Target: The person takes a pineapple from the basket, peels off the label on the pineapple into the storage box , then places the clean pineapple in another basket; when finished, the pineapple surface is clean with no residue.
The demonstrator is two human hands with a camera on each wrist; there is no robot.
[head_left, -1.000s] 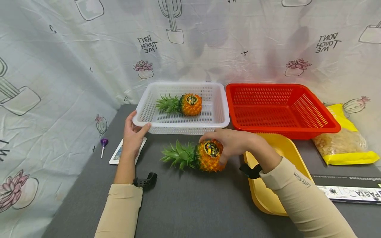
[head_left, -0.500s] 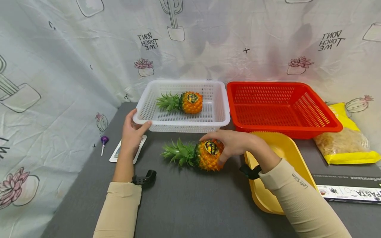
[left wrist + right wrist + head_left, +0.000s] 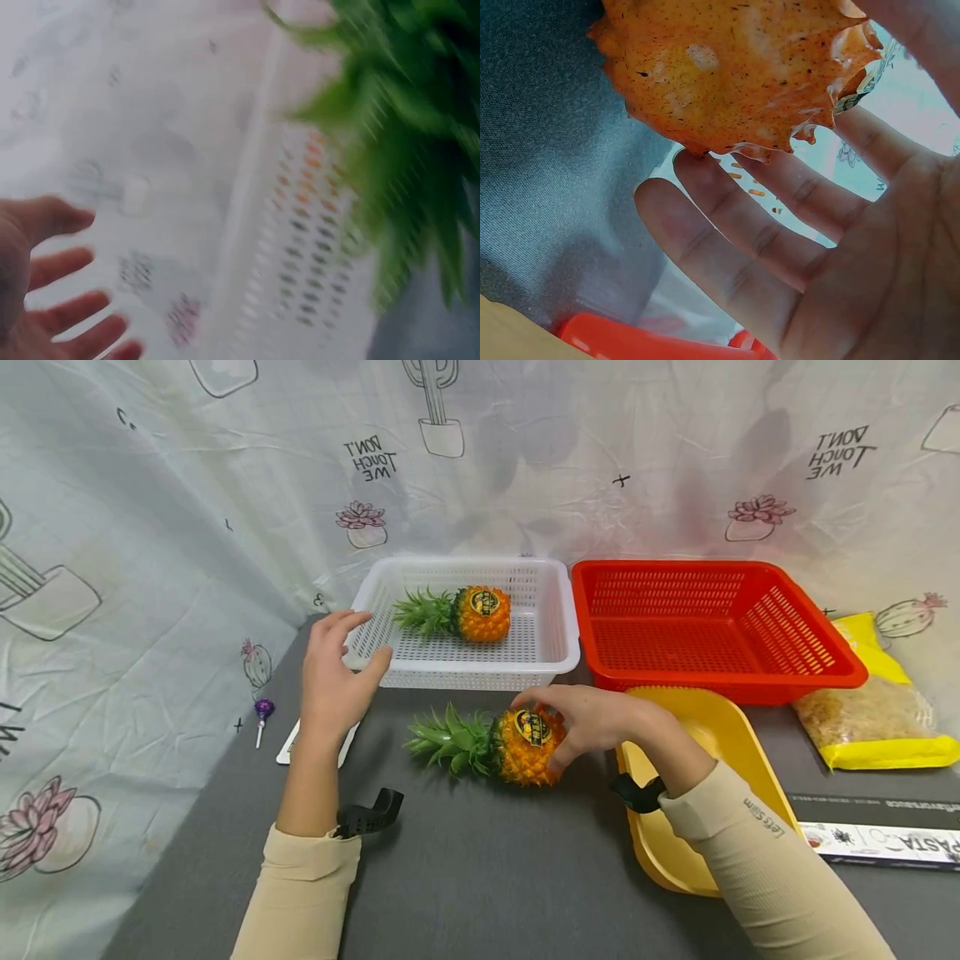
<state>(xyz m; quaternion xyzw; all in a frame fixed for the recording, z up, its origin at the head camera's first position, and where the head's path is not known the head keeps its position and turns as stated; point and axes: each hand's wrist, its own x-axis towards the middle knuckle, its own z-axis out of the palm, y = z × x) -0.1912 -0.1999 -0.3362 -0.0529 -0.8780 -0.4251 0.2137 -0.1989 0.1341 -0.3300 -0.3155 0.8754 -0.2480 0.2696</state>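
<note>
A small orange pineapple (image 3: 527,752) with a green leafy crown lies on its side on the grey table. My right hand (image 3: 600,722) holds its fruit end from the right, thumb on the near side and fingers on the far side. In the right wrist view, the fingers (image 3: 735,225) reach along the spiky orange skin. My left hand (image 3: 333,677) is raised by the left end of the white basket (image 3: 465,677), apart from its rim, fingers spread and holding nothing. A second pineapple (image 3: 483,614) lies inside that basket. The left wrist view is blurred.
A red basket (image 3: 727,681) stands right of the white one. The yellow tray (image 3: 675,852) lies under my right forearm. Further right are a yellow bag (image 3: 870,718) and a pasta box (image 3: 885,842). A lollipop (image 3: 262,710) and a white card (image 3: 285,752) lie left.
My left hand has let go of the white basket's rim and risen, its fingers spreading. The right hand stays at the pineapple on the table, and the pineapple has barely shifted.
</note>
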